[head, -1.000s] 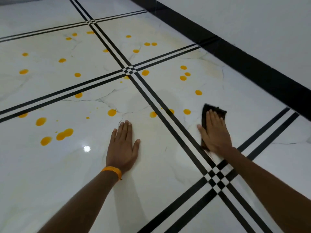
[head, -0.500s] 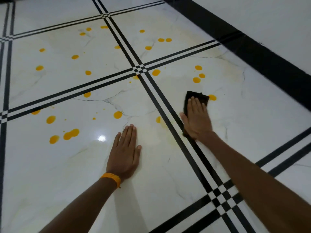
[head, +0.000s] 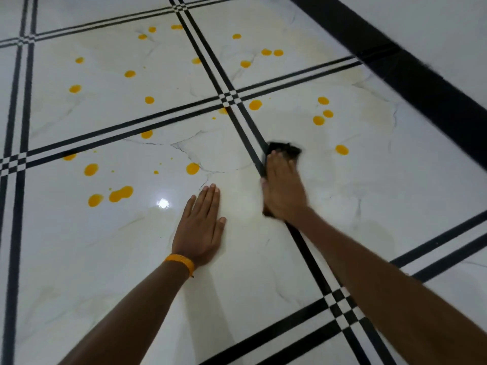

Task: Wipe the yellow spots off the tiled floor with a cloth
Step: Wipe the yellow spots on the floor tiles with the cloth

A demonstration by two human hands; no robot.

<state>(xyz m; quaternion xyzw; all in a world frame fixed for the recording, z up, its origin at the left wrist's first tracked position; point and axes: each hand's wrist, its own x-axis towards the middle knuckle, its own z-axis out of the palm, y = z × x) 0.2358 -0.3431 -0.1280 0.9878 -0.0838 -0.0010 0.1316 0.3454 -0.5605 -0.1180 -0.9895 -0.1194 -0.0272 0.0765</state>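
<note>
My right hand [head: 283, 187] presses flat on a dark cloth [head: 286, 148], which lies over the black double stripe between two white tiles; only the cloth's far end and a bit at my wrist show. My left hand [head: 201, 225] rests palm down on the glossy white tiled floor [head: 237, 280], fingers together, holding nothing, an orange band at its wrist. Several yellow spots dot the tiles: one [head: 192, 168] just beyond my left hand, a cluster [head: 120, 194] to the left, one [head: 341, 149] right of the cloth, more [head: 318, 120] farther off.
A black skirting band [head: 411, 75] runs along the white wall at the upper right. Black double stripes [head: 232, 98] cross the floor in a grid. A lamp's bright reflection [head: 162, 203] shines left of my left hand.
My right hand has slid the cloth leftward from the right tile onto the black stripe. Yellow spots near the stripe are gone. My left hand stays planted; the camera has shifted.
</note>
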